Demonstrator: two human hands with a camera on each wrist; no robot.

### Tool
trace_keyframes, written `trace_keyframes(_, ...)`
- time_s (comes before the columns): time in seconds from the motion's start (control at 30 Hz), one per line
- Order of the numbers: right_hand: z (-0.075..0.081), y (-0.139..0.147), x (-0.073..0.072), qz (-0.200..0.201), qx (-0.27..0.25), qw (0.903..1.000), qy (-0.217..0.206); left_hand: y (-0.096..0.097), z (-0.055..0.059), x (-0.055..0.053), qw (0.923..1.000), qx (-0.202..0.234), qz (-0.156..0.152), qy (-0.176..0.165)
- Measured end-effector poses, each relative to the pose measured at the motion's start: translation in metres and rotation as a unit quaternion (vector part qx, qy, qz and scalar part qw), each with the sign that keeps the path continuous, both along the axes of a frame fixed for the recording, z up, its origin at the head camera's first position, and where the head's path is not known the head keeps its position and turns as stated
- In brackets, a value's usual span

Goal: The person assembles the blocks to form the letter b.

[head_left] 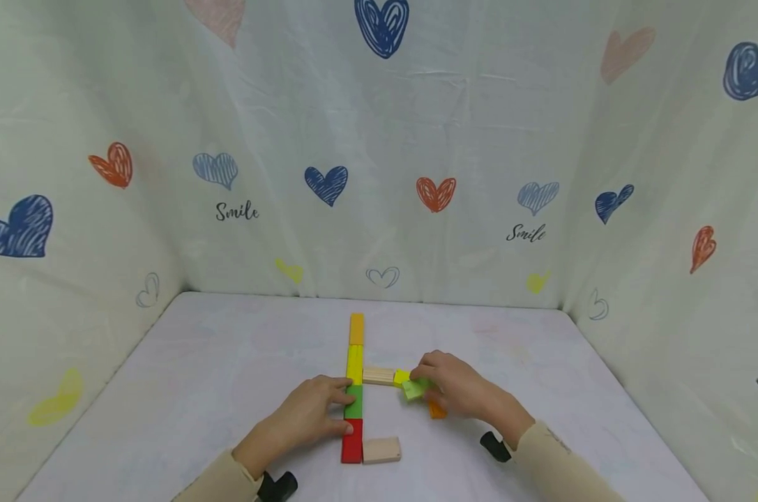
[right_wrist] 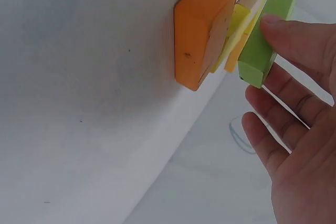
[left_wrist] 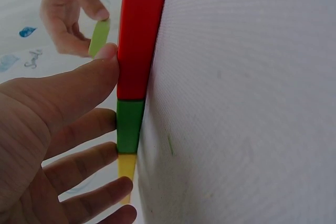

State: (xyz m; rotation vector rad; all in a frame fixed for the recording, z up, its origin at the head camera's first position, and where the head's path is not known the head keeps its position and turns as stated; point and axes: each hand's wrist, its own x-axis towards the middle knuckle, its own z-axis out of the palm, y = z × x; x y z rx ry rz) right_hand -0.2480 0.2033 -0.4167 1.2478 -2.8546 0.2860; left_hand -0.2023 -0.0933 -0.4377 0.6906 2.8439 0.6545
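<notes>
My left hand (head_left: 309,408) rests along a straight row of wooden blocks, its fingers spread and fairly straight. Its thumb touches the red block (head_left: 351,446), and the other fingertips lie at the green block (head_left: 353,403) and the yellow block (head_left: 355,362). With thumb and fingers my right hand (head_left: 457,383) pinches a light green block (right_wrist: 265,38), tilted and raised off the table. Below it lie an orange block (right_wrist: 202,32) and a small yellow block (head_left: 401,377), both partly covered in the head view.
An orange-yellow block (head_left: 356,329) forms the far end of the row. One plain wood block (head_left: 379,376) joins the row's right side midway; another plain block (head_left: 381,450) lies beside the red one. White cloth walls (head_left: 379,139) with printed hearts enclose the white table (head_left: 240,348).
</notes>
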Motion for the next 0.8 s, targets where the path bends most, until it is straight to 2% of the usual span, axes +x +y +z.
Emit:
trace_keyframes(0.17, -0.003, -0.002, 0.009, 0.015, 0.007, 0.9999, 0.002, 0.0, 0.0, 0.001, 1.0, 0.003, 0.0, 0.001)
trace_keyframes(0.43, -0.005, -0.005, 0.018, 0.015, 0.03, 0.9987, -0.038, 0.0, -0.001, 0.0, 1.0, 0.001, -0.003, 0.003)
trace_keyframes(0.8, -0.007, -0.006, 0.026, 0.039, 0.033, 0.9974, -0.051, -0.002, 0.0, 0.001, 0.9998, 0.014, -0.012, 0.011)
